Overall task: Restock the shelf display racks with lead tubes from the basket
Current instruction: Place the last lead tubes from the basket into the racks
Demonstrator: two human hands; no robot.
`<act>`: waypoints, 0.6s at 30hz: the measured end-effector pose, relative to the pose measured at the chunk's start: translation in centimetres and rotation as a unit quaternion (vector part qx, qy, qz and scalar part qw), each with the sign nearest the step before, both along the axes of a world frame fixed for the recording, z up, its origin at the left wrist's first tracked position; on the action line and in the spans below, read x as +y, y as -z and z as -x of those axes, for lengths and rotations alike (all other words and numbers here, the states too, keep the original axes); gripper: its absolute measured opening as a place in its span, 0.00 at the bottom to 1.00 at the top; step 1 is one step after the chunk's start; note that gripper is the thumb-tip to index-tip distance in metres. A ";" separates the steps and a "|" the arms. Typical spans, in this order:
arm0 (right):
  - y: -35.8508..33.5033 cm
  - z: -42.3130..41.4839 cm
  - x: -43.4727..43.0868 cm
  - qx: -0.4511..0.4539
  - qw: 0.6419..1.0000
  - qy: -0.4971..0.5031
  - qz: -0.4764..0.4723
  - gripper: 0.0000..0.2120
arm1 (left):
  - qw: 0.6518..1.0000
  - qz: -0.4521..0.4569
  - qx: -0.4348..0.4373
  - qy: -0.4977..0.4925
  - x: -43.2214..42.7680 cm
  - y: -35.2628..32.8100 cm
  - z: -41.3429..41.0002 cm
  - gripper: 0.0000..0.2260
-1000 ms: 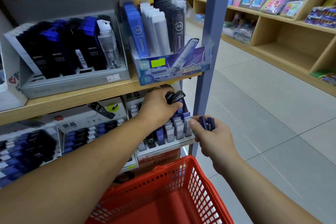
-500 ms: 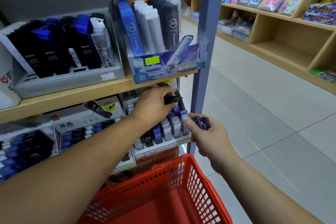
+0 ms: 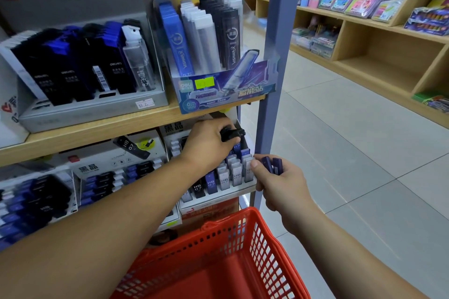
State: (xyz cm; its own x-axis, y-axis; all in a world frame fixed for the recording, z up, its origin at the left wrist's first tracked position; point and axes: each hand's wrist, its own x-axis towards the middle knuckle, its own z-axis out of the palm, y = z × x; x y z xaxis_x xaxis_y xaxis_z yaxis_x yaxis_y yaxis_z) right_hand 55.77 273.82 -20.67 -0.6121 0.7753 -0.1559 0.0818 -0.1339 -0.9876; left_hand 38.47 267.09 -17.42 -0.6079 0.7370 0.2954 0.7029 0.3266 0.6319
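My left hand (image 3: pixel 209 143) reaches under the upper shelf board and pinches a black lead tube (image 3: pixel 232 134) above the back rows of a white display rack (image 3: pixel 218 198) on the lower shelf. That rack holds several small tubes marked HB 0.7, black, blue and grey. My right hand (image 3: pixel 279 182) is just right of the rack's front corner and grips two dark blue lead tubes (image 3: pixel 274 165). The red mesh basket (image 3: pixel 262 245) sits below both hands; its inside shows only red plastic.
The upper wooden shelf (image 3: pixel 97 128) carries a grey rack of black and blue refill boxes (image 3: pixel 80 68) and a blue carton of tall tubes (image 3: pixel 206 39). A blue-grey upright post (image 3: pixel 274 56) stands right of the racks. Tiled aisle floor and wooden shelving lie to the right.
My left hand has pushed the black tube slightly deeper and lower over the rack's back rows. My right hand with the blue tubes stays beside the rack's front corner.
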 end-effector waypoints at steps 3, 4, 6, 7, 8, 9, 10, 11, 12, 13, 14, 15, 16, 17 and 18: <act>-0.5 -0.1 0.2 -0.005 0.999 -0.014 0.042 0.09 | 0.998 0.045 -0.023 0.031 0.4 -0.6 -0.4 0.12; -0.7 -0.2 0.3 -0.004 0.997 -0.019 0.075 0.13 | 0.997 0.071 -0.020 0.034 0.7 -0.9 -0.6 0.12; -1.3 -0.3 0.4 0.014 0.988 -0.032 0.147 0.16 | 0.994 0.107 -0.020 0.028 1.0 -1.5 -0.7 0.09; -1.5 -0.4 0.5 0.032 0.983 -0.040 0.178 0.17 | 0.993 0.116 -0.028 0.025 1.0 -1.7 -0.7 0.08; -1.6 -0.5 0.6 0.053 0.977 -0.043 0.204 0.18 | 0.991 0.125 -0.035 0.024 0.9 -1.9 -0.6 0.07; -1.7 -0.6 0.8 0.071 0.971 -0.042 0.223 0.18 | 0.991 0.128 -0.034 0.028 0.8 -2.0 -0.7 0.08; -1.9 -0.7 0.9 0.084 0.967 -0.044 0.236 0.16 | 0.992 0.115 -0.027 0.035 0.5 -2.0 -0.8 0.11; -2.1 -0.7 0.9 0.093 0.963 -0.051 0.246 0.13 | 0.995 0.086 -0.024 0.043 0.1 -2.0 -1.0 0.13; -2.3 -0.8 0.9 0.098 0.960 -0.062 0.253 0.11 | 0.997 0.049 -0.036 0.052 -0.3 -1.9 -1.3 0.13; -2.6 -0.8 0.9 0.101 0.958 -0.079 0.257 0.09 | 0.996 0.013 -0.065 0.063 -0.8 -1.9 -1.9 0.11; -2.8 -0.9 0.9 0.103 0.956 -0.097 0.257 0.08 | 0.991 -0.014 -0.107 0.074 -1.3 -2.0 -2.6 0.07; -3.0 -0.9 0.8 0.105 0.955 -0.115 0.254 0.08 | 0.984 -0.030 -0.152 0.085 -1.7 -2.2 -3.3 0.03; -3.2 -1.0 0.7 0.107 0.953 -0.132 0.251 0.08 | 0.977 -0.033 -0.188 0.092 -2.1 -2.4 -3.9 0.03; -3.4 -1.0 0.5 0.107 0.952 -0.147 0.247 0.08 | 0.972 -0.028 -0.211 0.103 -2.6 -2.7 -4.2 0.04; -3.7 -1.1 0.3 0.102 0.952 -0.159 0.239 0.08 | 0.968 -0.020 -0.222 0.115 -3.0 -2.9 -4.4 0.04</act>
State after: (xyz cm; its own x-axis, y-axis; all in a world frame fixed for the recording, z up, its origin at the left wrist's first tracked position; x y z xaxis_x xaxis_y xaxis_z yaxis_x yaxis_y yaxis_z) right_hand 56.88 274.12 -17.01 -0.8595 0.4159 -0.2971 0.0057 -0.5734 -0.8193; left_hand 42.85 264.08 -14.48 -0.5018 0.8618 0.0739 0.4113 0.1625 0.8969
